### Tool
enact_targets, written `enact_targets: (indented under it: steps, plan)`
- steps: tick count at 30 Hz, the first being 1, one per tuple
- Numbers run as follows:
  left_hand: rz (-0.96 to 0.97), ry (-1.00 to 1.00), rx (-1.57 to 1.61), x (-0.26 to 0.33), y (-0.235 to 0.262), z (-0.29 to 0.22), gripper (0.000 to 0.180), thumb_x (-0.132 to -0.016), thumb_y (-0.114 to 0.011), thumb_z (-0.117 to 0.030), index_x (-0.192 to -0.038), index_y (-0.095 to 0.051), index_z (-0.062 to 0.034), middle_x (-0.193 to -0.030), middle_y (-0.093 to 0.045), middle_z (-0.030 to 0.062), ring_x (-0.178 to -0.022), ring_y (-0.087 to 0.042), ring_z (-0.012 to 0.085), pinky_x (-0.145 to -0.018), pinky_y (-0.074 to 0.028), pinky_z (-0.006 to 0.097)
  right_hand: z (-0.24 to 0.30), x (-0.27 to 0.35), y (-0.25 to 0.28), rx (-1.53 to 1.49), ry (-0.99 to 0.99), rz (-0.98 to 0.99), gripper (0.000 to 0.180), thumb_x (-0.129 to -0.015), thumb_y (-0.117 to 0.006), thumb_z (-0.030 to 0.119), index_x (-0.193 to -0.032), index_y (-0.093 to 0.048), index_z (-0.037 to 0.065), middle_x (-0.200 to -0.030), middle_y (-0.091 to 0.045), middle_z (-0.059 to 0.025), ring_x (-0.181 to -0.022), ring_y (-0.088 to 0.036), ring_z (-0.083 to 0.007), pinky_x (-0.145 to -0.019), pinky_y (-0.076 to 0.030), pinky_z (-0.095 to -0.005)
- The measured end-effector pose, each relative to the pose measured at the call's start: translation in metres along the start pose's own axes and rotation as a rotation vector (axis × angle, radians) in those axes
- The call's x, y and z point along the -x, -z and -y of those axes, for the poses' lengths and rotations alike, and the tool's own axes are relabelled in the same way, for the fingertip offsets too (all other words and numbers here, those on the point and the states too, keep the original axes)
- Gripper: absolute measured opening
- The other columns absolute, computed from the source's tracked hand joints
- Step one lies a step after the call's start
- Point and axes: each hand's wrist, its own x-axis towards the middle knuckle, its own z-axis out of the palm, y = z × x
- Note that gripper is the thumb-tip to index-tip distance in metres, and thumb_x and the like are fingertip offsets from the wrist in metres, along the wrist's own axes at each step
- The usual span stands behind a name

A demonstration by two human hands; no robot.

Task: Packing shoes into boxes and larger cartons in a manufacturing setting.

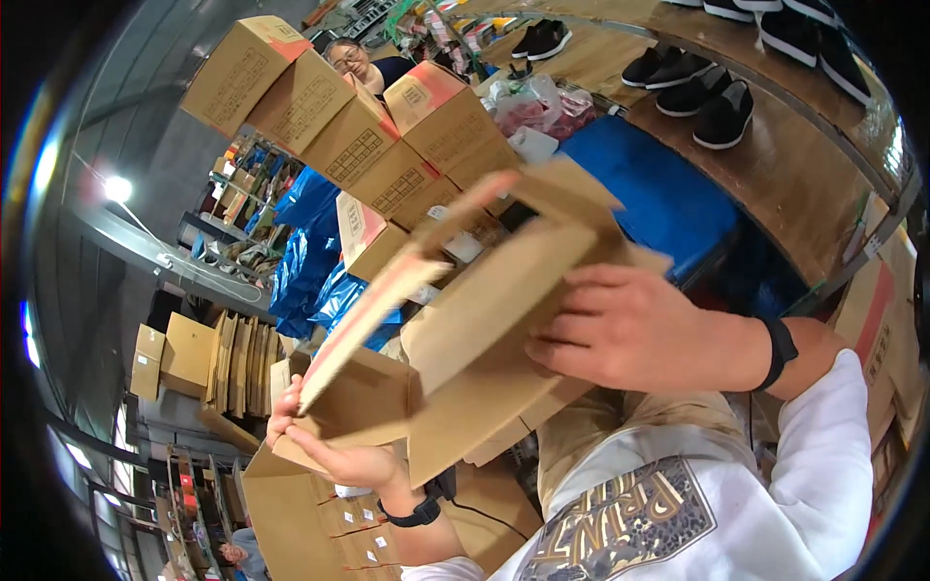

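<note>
Cardboard box (484,320) between hands; left grip (334,455) pinching lower flap, right grip (630,329) clasping side.

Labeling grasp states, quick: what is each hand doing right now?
Left hand: closed on the lower corner of the flat brown cardboard box.
Right hand: closed on the same box's side panel.

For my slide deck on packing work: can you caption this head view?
Both hands, left hand and right hand, hold an open cardboard box before stacked cartons and black shoes.

stacked cardboard boxes (387,136), black shoes (707,97) on shelf (804,184), blue bags (310,242)
</note>
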Motion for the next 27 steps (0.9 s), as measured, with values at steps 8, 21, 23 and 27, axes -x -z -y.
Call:
enact_targets:
  steps: [8, 21, 23, 27]
  plan:
    - [0.720, 0.371, -0.749, 0.012, 0.043, 0.059, 0.028, -0.101, -0.052, -0.031, -0.106, -0.053, -0.0038, -0.101, -0.054, 0.0078, -0.097, -0.051, 0.0181, -0.093, -0.040, 0.033, -0.033, 0.028, -0.039, -0.038, -0.058, 0.199, 0.014, -0.082, -0.064, 0.027, -0.077, -0.058, 0.015, -0.075, -0.058, 0.0008, -0.071, -0.062, -0.0168, -0.074, -0.050, -0.0316]
    - [0.646, 0.848, 0.211, 0.039, 0.083, 0.096, 0.064, -0.099, -0.044, -0.056, -0.138, -0.045, -0.0048, -0.139, -0.047, 0.0129, -0.130, -0.045, 0.0228, -0.111, -0.031, 0.042, -0.075, -0.008, -0.132, -0.154, -0.358, 0.491, 0.051, -0.088, -0.058, 0.054, -0.072, -0.070, 0.006, -0.071, -0.068, -0.0149, -0.071, -0.068, -0.0342, -0.063, -0.052, -0.0444]
    - [0.475, 0.945, 0.300, 0.046, 0.078, 0.095, 0.066, -0.099, -0.046, -0.053, -0.144, -0.038, -0.0047, -0.146, -0.042, 0.0136, -0.134, -0.042, 0.0244, -0.113, -0.030, 0.042, -0.072, -0.015, -0.132, -0.225, -0.405, 0.592, 0.048, -0.088, -0.060, 0.051, -0.083, -0.072, 0.005, -0.078, -0.069, -0.0175, -0.078, -0.068, -0.0374, -0.069, -0.053, -0.0459]
    - [0.771, 0.715, -0.306, 0.046, 0.067, 0.107, 0.051, -0.097, -0.060, -0.023, -0.138, -0.041, 0.0010, -0.137, -0.050, 0.0124, -0.123, -0.050, 0.0252, -0.105, -0.038, 0.035, -0.065, -0.015, -0.125, -0.317, -0.512, 0.511, 0.030, -0.087, -0.066, 0.037, -0.089, -0.069, 0.007, -0.084, -0.069, -0.0145, -0.085, -0.066, -0.0339, -0.077, -0.052, -0.0435]
